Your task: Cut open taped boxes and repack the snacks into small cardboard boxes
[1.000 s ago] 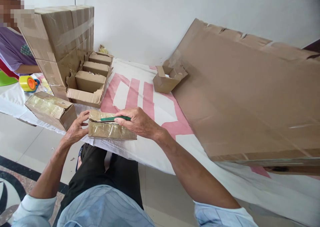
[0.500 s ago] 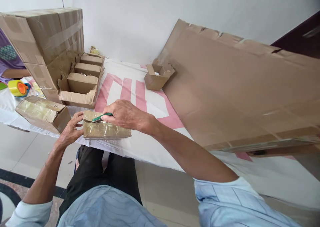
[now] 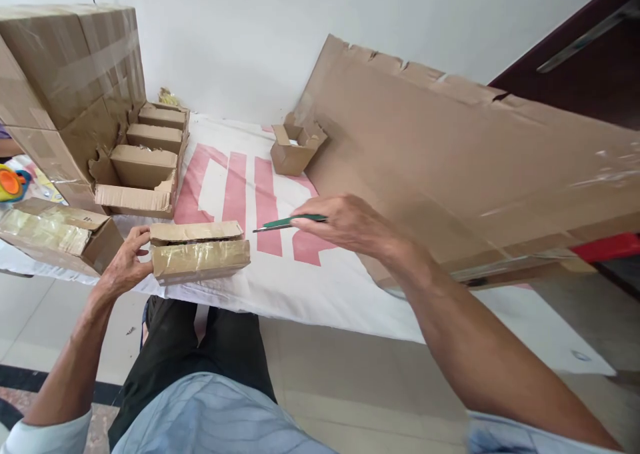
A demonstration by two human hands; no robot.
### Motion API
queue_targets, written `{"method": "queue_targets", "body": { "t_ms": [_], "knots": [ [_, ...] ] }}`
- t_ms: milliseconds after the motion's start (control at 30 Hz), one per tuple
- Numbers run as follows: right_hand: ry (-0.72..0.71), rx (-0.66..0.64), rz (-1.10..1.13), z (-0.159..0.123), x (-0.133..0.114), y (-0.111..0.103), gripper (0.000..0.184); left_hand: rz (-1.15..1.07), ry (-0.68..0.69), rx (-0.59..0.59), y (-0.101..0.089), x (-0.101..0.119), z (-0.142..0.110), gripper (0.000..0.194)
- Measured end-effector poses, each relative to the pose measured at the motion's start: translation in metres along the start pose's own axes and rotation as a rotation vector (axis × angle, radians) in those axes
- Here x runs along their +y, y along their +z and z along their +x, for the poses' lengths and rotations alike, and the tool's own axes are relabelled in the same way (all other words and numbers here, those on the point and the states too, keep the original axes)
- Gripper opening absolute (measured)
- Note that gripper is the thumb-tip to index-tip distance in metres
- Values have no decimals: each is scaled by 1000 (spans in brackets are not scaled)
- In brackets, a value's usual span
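A small taped cardboard box (image 3: 201, 257) lies at the table's front edge, a dark slit running along its top between the flaps. My left hand (image 3: 125, 262) grips its left end, thumb at the front and fingers behind. In my right hand (image 3: 345, 222) is a green utility knife (image 3: 295, 223), its blade pointing left, held over the table to the right of the box and apart from it. What the box contains cannot be made out.
Another taped box (image 3: 55, 234) sits at the left, before stacked large cartons (image 3: 65, 74). An open divided carton (image 3: 135, 201) stands behind. A small open box (image 3: 295, 154) is near the wall. A big cardboard sheet or carton (image 3: 425, 154) fills the right. A tape roll (image 3: 11, 183) lies far left.
My right hand has moved right with the knife, off the box's top. The slit along the top now shows along its length. My left hand still holds the box; the view has shifted right.
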State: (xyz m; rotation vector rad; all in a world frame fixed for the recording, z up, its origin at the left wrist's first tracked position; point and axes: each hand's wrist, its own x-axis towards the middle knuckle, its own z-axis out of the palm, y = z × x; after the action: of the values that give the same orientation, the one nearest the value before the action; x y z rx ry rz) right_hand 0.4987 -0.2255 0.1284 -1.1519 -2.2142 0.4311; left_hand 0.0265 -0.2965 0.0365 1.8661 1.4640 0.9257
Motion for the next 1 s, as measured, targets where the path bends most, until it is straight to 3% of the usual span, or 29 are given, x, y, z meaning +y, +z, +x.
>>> {"method": "queue_targets", "body": {
  "t_ms": [100,300,367,433,600,767,900,1000],
  "knots": [
    [138,121,27,-44,32,18,24,-12,3,-10,0,2,4,50],
    [476,308,-146,-108,75,147,34,-8,33,-31,-6,0,14,55],
    [502,343,-235,-115,86,176,33,10,36,-33,-9,-2,17,58],
    [524,358,-299,-118,94,192,33,42,31,-36,-11,-2,19,62],
    [577,345,-374,-125,102,204,37,-11,-3,-69,-13,-5,18,78],
    [531,519,-302,-126,95,206,45,-71,-49,-118,-15,-9,16,116],
    [383,600,-72,-103,69,196,43,-80,-78,-189,-18,-10,20,146],
    [249,467,150,-71,37,179,51,-31,-93,-223,-20,-9,25,154]
  ]
}}
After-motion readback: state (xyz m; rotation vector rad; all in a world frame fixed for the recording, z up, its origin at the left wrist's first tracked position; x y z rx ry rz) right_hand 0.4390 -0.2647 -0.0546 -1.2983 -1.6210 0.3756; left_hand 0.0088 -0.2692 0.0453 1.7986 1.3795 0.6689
